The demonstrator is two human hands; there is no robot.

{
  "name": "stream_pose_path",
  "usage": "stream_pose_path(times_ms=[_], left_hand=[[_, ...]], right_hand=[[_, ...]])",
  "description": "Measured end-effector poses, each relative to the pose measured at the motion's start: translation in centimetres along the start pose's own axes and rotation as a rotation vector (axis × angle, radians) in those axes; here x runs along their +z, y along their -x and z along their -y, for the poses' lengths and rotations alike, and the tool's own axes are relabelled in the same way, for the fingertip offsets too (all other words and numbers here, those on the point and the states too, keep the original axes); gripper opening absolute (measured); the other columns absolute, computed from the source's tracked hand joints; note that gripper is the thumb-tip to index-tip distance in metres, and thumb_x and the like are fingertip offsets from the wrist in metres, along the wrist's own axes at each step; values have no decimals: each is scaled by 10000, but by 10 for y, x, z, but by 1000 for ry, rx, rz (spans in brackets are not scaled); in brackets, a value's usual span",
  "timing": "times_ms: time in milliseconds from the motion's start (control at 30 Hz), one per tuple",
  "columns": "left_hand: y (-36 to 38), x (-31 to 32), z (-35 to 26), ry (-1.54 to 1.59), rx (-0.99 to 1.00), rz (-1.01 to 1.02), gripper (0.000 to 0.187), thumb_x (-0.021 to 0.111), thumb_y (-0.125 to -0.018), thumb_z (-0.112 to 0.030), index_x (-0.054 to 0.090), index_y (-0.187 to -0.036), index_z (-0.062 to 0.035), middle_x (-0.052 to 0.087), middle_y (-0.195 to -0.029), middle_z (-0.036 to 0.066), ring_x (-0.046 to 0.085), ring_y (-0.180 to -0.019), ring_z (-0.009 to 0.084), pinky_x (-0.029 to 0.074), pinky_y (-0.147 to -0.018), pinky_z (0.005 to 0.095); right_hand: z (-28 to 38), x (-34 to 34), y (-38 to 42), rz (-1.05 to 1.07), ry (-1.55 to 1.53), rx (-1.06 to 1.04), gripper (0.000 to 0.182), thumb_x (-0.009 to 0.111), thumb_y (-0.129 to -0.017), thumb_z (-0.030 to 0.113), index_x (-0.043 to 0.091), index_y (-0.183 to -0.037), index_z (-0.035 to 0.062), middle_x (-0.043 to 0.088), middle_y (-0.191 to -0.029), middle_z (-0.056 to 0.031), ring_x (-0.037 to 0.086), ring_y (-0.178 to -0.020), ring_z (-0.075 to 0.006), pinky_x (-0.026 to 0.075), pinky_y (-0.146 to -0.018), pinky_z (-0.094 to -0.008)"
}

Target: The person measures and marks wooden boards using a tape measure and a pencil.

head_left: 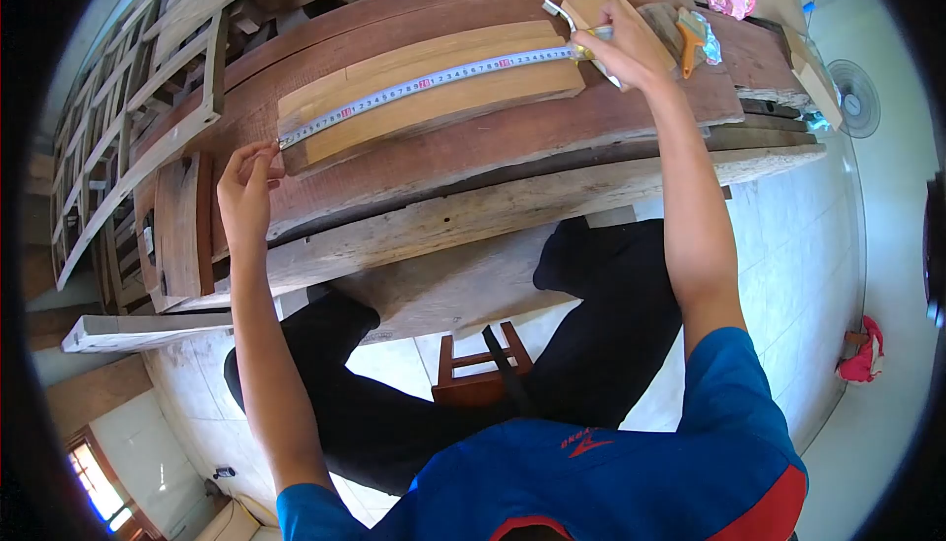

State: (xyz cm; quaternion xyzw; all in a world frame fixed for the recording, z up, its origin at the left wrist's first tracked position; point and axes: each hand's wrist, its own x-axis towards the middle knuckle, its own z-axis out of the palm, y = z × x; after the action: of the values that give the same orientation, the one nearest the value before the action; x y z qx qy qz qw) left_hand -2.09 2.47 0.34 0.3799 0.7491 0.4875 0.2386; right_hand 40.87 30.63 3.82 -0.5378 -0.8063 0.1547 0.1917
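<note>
Left hand (pixel 245 184), upper left, and right hand (pixel 634 48), upper right, grip the tape measure (pixel 426 83), which could shift if either slips.

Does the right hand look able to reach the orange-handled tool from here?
Probably yes: the orange-handled tool lies near the right hand, nothing tall between, though that hand holds the tape measure.

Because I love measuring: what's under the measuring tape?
Under the measuring tape is a light wooden board, showing on both sides. The strip directly beneath the tape is covered.
</note>
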Motion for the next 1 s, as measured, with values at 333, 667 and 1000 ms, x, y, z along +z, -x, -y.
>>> stream_pose_path(times_ms=[333, 667, 1000], left_hand=[[7, 2, -1, 20, 39, -11, 273, 631, -990, -223, 706, -1142, -10, 750, -1023, 90, 700, -850, 143, 544, -756, 290], [8, 4, 4, -3, 21, -6, 292, 628, -1000, -252, 710, -1155, -18, 735, -1088, 92, 689, -897, 153, 554, -780, 298], [11, 8, -2, 39, 31, -57, 267, 638, -985, -205, 718, -1116, 14, 738, -951, 92, 674, -845, 129, 549, -723, 280]], right_hand=[[-6, -6, 5, 90, -9, -92, 491, 731, -860, 471, 556, -1001, 35, 600, -896, -98, 586, -863, -212, 459, -774, -359], [-19, -8, -1, 250, -103, -72, 392, 689, -870, 461, 624, -1029, 109, 670, -931, -63, 619, -913, -195, 461, -807, -330], [-1, 0, -1, 169, -178, 50, 368, 802, -784, 346, 559, -874, 85, 597, -846, -34, 559, -836, -156, 436, -753, -306]])
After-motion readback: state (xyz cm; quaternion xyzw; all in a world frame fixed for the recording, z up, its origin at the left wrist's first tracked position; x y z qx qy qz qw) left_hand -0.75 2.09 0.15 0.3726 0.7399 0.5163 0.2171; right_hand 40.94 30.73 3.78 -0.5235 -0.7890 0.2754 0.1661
